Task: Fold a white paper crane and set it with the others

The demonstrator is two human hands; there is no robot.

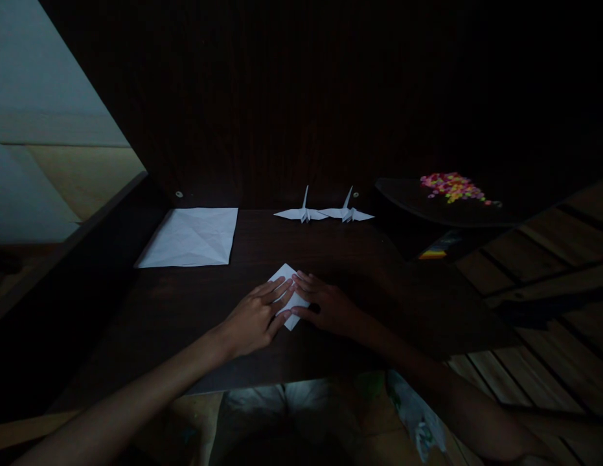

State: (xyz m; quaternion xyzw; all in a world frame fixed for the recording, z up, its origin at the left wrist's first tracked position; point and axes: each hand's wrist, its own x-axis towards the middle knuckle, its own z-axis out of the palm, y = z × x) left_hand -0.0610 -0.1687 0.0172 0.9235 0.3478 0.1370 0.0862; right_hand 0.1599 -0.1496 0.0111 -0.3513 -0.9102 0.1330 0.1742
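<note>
A small white piece of folded paper (285,272), diamond-shaped, lies on the dark desk between my hands. My left hand (255,317) rests on its left side with the fingers stretched out and spread over it. From the right, my right hand (330,307) touches the paper's right edges. Its fingers reach toward the upper edge and its thumb lies lower, with a gap between them. The middle and right corner of the paper are partly hidden under my fingers. Beyond my hands, two white paper cranes (304,214) (348,214) stand side by side, wings touching or overlapping.
A larger creased white sheet (194,236) lies at the back left. Small colourful pieces (454,186) are heaped on a raised dark shelf (403,194) at the right. A dark back panel (282,103) rises behind the desk (184,304). Wooden slats (544,330) show at the right.
</note>
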